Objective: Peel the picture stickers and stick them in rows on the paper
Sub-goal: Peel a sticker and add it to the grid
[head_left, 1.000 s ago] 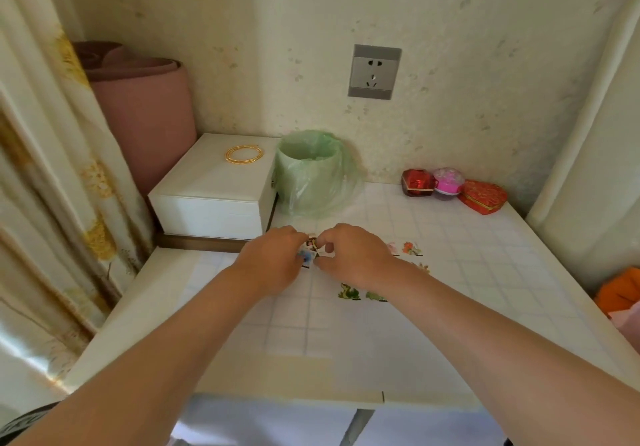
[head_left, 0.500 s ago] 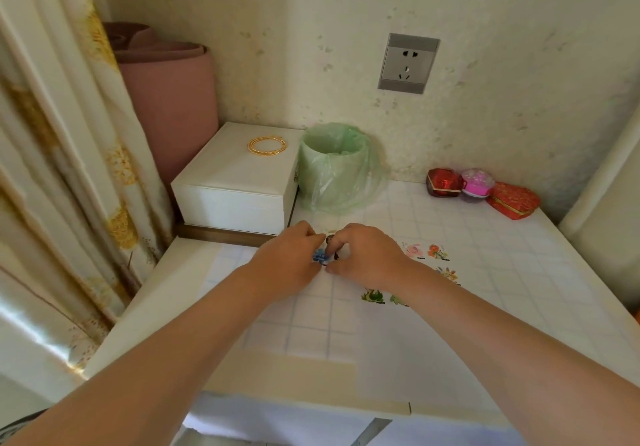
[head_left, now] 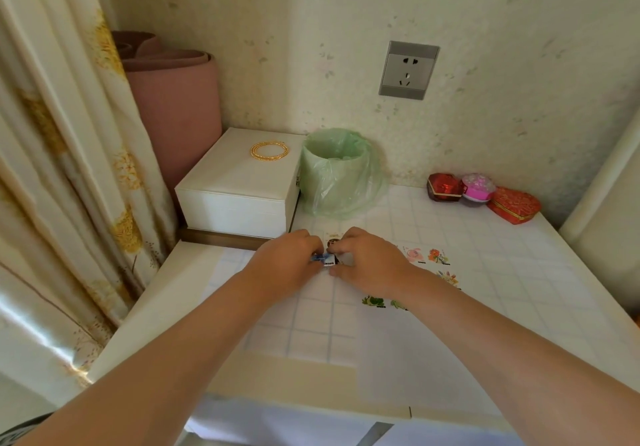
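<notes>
Bin (head_left: 337, 172) at the table's (head_left: 519, 289) back edge, bag-lined — contents hidden; 3 small boxes (head_left: 478, 187) sit in its back right corner. Left hand (head_left: 287, 262) and right hand (head_left: 370, 258) meet mid-table, fingers curled, both pinching a sticker (head_left: 323, 258) — other stickers (head_left: 438, 257) lie to the right.

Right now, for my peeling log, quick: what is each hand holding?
Left hand: pinches the small blue picture sticker.
Right hand: pinches the small white sticker sheet beside it.
</notes>
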`<act>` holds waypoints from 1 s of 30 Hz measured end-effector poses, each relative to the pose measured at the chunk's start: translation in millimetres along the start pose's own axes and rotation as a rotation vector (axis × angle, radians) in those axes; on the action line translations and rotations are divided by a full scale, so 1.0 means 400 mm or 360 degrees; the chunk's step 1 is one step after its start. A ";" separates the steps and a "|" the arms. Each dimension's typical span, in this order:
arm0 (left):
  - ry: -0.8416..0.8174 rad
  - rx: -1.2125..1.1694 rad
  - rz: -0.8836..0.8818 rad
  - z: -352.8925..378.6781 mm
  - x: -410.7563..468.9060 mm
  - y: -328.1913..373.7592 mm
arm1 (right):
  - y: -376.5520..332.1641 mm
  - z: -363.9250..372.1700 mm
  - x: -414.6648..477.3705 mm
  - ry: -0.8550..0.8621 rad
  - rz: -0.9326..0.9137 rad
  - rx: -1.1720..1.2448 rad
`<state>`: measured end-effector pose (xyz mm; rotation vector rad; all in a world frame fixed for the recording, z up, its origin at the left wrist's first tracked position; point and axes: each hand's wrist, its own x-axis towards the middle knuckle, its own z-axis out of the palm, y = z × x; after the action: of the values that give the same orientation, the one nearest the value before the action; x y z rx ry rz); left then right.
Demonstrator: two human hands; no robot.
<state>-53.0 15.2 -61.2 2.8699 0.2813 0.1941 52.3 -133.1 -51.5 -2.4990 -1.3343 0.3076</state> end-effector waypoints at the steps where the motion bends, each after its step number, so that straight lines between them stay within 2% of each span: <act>1: 0.0009 0.0018 0.0014 -0.002 -0.001 0.000 | 0.001 0.001 -0.001 0.0026 -0.0016 -0.0007; 8: 0.0113 -0.0198 -0.0010 -0.009 -0.001 0.002 | 0.008 0.007 -0.008 0.0302 -0.0089 0.0024; 13: 0.0163 -0.0702 -0.0300 -0.027 0.005 0.028 | 0.012 -0.006 -0.015 0.0411 -0.0022 0.0401; 18: 0.0030 -0.1478 -0.0777 -0.053 0.017 0.069 | 0.010 -0.038 -0.061 0.0339 0.0175 0.0886; 20: -0.0012 -0.1684 -0.0851 -0.059 0.022 0.081 | 0.012 -0.050 -0.076 0.0349 0.0180 0.0994; 26: 0.0036 -0.1796 -0.0762 -0.063 0.043 0.117 | 0.039 -0.061 -0.091 0.0478 0.0216 0.1261; 30: 0.0054 -0.1530 -0.0602 -0.054 0.056 0.141 | 0.068 -0.076 -0.089 0.0539 0.0242 0.1230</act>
<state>-24.6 -28.8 -23.4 1.8296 0.5474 0.2245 63.6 -182.1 -30.8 -1.8804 -0.7016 0.3324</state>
